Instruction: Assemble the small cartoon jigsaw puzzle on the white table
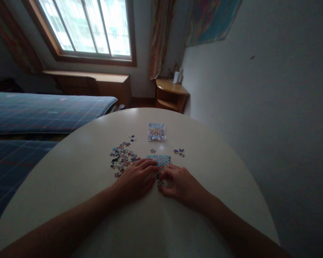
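A partly assembled jigsaw puzzle (pixel 161 160) with a light blue top edge lies on the round white table (pixel 97 215). My left hand (pixel 140 176) rests flat over its left side, fingers extended. On its lower right, my right hand (pixel 179 182) has thumb and index finger curved around a small puzzle piece (pixel 160 184) at the lower edge; whether they grip it is unclear. A heap of loose pieces (pixel 122 157) is spread left of the puzzle. Behind it lies a picture sheet (pixel 156 132). My hands hide part of the puzzle.
Loose pieces (pixel 179 152) lie right of the puzzle's top, one piece (pixel 153 151) sits just behind it, and others (pixel 132 138) are farther back. A plaid mattress (pixel 48 113) is at the left, a corner shelf (pixel 172 87) beyond the table, and a wall (pixel 247 107) at the right.
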The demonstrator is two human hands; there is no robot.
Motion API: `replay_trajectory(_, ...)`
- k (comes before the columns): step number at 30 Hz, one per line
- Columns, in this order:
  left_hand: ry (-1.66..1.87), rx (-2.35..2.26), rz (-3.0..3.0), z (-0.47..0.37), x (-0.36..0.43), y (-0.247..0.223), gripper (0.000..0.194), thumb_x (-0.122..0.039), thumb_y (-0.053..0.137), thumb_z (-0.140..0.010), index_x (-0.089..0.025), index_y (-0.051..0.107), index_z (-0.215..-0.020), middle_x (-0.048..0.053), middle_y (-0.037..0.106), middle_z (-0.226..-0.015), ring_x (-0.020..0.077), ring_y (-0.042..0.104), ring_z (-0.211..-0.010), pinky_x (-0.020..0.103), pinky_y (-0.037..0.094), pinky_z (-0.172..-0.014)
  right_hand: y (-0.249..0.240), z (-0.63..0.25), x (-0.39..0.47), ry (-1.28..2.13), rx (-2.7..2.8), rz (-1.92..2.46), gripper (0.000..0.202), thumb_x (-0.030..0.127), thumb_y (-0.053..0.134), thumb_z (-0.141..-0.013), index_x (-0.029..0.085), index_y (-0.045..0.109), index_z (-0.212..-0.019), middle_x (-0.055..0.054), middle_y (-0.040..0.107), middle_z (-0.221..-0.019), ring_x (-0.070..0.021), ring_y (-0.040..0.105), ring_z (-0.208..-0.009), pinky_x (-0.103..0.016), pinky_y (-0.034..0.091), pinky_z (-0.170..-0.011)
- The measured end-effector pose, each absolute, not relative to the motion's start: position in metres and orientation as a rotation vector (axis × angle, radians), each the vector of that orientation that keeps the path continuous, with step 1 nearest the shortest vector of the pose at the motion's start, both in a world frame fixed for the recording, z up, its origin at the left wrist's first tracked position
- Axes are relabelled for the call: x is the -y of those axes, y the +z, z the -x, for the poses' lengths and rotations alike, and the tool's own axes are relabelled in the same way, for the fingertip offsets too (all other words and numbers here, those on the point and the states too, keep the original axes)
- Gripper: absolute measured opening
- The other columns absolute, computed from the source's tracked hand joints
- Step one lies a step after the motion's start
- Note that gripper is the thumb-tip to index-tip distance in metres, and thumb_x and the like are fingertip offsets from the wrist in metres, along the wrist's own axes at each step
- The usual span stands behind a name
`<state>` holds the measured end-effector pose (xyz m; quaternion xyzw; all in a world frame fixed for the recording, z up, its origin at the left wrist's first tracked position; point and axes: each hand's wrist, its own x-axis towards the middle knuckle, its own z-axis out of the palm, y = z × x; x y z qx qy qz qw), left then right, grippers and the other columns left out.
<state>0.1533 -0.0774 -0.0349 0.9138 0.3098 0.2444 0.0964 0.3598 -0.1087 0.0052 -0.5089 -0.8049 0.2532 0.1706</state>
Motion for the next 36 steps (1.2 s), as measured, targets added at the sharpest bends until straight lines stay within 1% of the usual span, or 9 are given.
replay_trajectory(5,0.722,-0.935,-2.691,-0.154,0.078,-0.034,0.028,-0.014,0.055,-0.088,-0.022,0.061,-0.114,0.008,0.064,-0.124,0.0251,0.057,-0.117,0.048,0.048,-0.102,-0.001,-0.361,0.106,0.690,2.287,1.387,0.014,0.017,0.074,-0.073,0.019,0.069,-0.085,-0.003,0.068,-0.089,-0.0171,0.061,-0.083,-0.028,0.045,-0.077)
replay_trajectory(10,0.726,-0.918,-2.697,-0.154,0.078,-0.034,0.028,-0.014,0.054,-0.088,-0.021,0.060,-0.115,0.008,0.064,-0.124,0.0252,0.057,-0.117,0.047,0.049,-0.101,-0.006,-0.364,0.102,0.666,2.283,1.346,0.014,0.016,0.074,-0.073,0.018,0.069,-0.086,-0.002,0.067,-0.088,-0.0158,0.060,-0.080,-0.027,0.044,-0.072)
replay_trajectory(14,0.714,-0.927,-2.692,-0.154,0.078,-0.033,0.027,-0.015,0.055,-0.088,-0.021,0.061,-0.114,0.008,0.064,-0.124,0.0256,0.057,-0.117,0.047,0.049,-0.100,-0.006,-0.365,0.101,0.639,2.287,1.316,0.014,0.017,0.074,-0.074,0.019,0.069,-0.087,-0.002,0.068,-0.089,-0.0154,0.060,-0.080,-0.026,0.044,-0.073)
replay_trajectory(17,0.718,-0.931,-2.703,-0.154,0.078,-0.033,0.026,-0.015,0.055,-0.088,-0.021,0.061,-0.113,0.008,0.064,-0.124,0.0257,0.057,-0.116,0.046,0.049,-0.100,-0.005,-0.365,0.103,0.597,2.320,1.358,0.012,0.021,0.074,-0.075,0.020,0.069,-0.086,-0.002,0.068,-0.088,-0.0167,0.061,-0.081,-0.028,0.043,-0.075)
replay_trajectory(22,0.733,-0.931,-2.705,-0.154,0.078,-0.034,0.025,-0.016,0.054,-0.090,-0.022,0.059,-0.114,0.007,0.064,-0.124,0.0245,0.057,-0.117,0.045,0.048,-0.101,-0.001,-0.364,0.105,0.524,2.358,1.438,0.010,0.025,0.074,-0.077,0.021,0.069,-0.085,-0.002,0.069,-0.091,-0.0205,0.063,-0.090,-0.034,0.040,-0.081)
replay_trajectory(29,0.734,-0.985,-2.687,-0.157,0.081,-0.032,0.024,-0.018,0.059,-0.088,-0.022,0.060,-0.111,0.007,0.063,-0.123,0.0260,0.058,-0.115,0.048,0.047,-0.102,0.002,-0.365,0.105,0.536,2.384,1.440,0.011,0.028,0.076,-0.077,0.020,0.068,-0.081,-0.002,0.066,-0.086,-0.0192,0.060,-0.084,-0.031,0.041,-0.076)
replay_trajectory(36,0.731,-0.989,-2.686,-0.158,0.081,-0.033,0.024,-0.016,0.059,-0.087,-0.021,0.060,-0.110,0.007,0.063,-0.123,0.0259,0.058,-0.115,0.049,0.048,-0.101,-0.002,-0.367,0.104,0.521,2.403,1.406,0.009,0.027,0.075,-0.079,0.022,0.069,-0.084,-0.001,0.066,-0.085,-0.0184,0.060,-0.085,-0.030,0.041,-0.077)
